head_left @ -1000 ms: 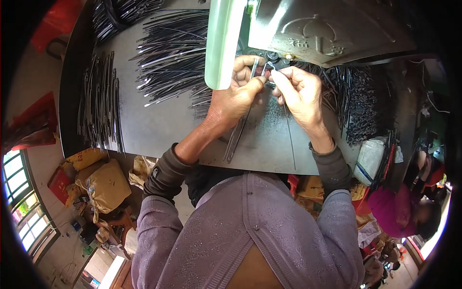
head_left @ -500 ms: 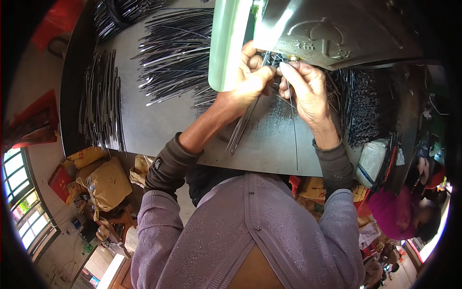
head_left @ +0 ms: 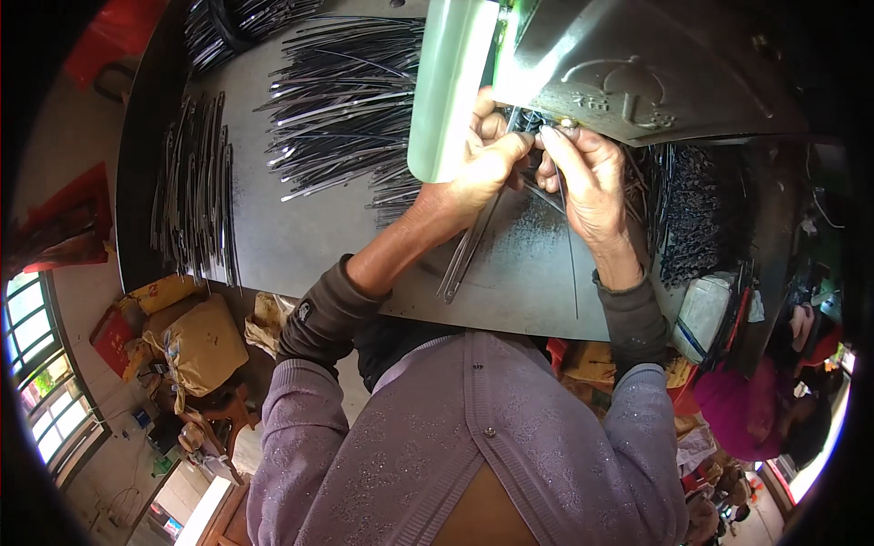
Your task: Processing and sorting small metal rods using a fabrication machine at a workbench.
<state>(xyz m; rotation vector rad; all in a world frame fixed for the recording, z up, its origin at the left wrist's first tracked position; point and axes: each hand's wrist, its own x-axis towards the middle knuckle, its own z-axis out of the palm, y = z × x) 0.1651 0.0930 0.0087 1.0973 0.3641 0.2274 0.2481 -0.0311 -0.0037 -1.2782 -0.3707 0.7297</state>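
Near the table's front middle, my left hand (head_left: 484, 173) is closed round a few long, thin metal strips (head_left: 464, 257), which look like umbrella ribs. Their rounded ends point down toward me. Close beside it, my right hand (head_left: 594, 187) is pinched, with a thin dark wire (head_left: 572, 259) hanging from its fingers toward the table edge. The fingertips of both hands nearly meet under the lower edge of a metal panel (head_left: 674, 82). Small dark parts (head_left: 533, 120) show between and behind the fingers, too small to make out.
A pale green lamp cover (head_left: 446, 91) stands left of the panel. Dark metal strips lie in a broad heap (head_left: 346, 109) and a narrower bunch (head_left: 193, 191) at left. Bundled dark parts (head_left: 696, 214) and a white box (head_left: 703, 314) are at right. Dark grit dusts the metal table (head_left: 300, 246).
The whole view has shifted slightly, so the table and panel appear a little lower and further right. Both hands stay close together with the same grips; only small finger movement shows.
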